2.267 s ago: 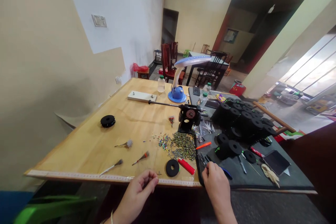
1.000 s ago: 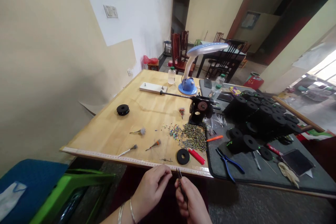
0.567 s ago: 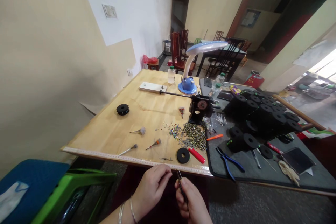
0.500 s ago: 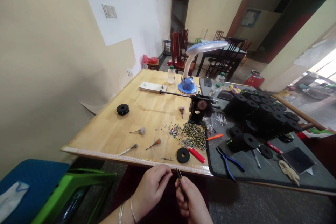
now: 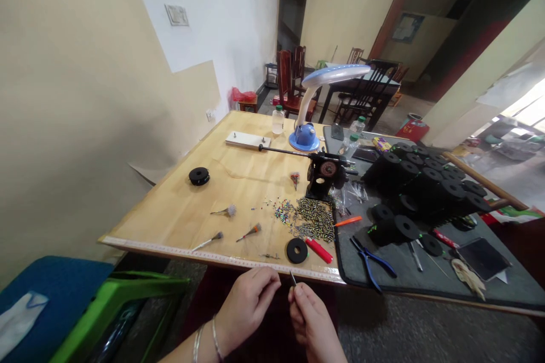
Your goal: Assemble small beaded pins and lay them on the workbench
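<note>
My left hand (image 5: 250, 298) is in front of the table's near edge, with thumb and forefinger pinched together. Whatever lies between those fingertips is too fine to make out. To its right, my right hand (image 5: 313, 317) is closed around a slim pointed metal tool (image 5: 293, 278), whose tip points up and towards the table. Scissors or tweezers would both fit its look. The hands are a small gap apart. Just beyond them lie a black foam spool (image 5: 297, 250), a red lighter (image 5: 319, 250) and a small wire-like piece (image 5: 269, 256) near the measuring tape (image 5: 221, 260) along the edge.
Small metal parts (image 5: 315, 218) and coloured beads (image 5: 283, 212) are spread before a black winding machine (image 5: 326, 173). Several brush-like bundles (image 5: 251, 231) lie leftward. A blue lamp (image 5: 304, 139) stands behind. Blue-handled pliers (image 5: 374, 264) and many black spools (image 5: 409, 176) occupy the grey mat (image 5: 353, 272).
My right hand has shifted slightly right and turned, so the tool shows less of its dark handle and only one thin tip. My left hand has barely moved.
</note>
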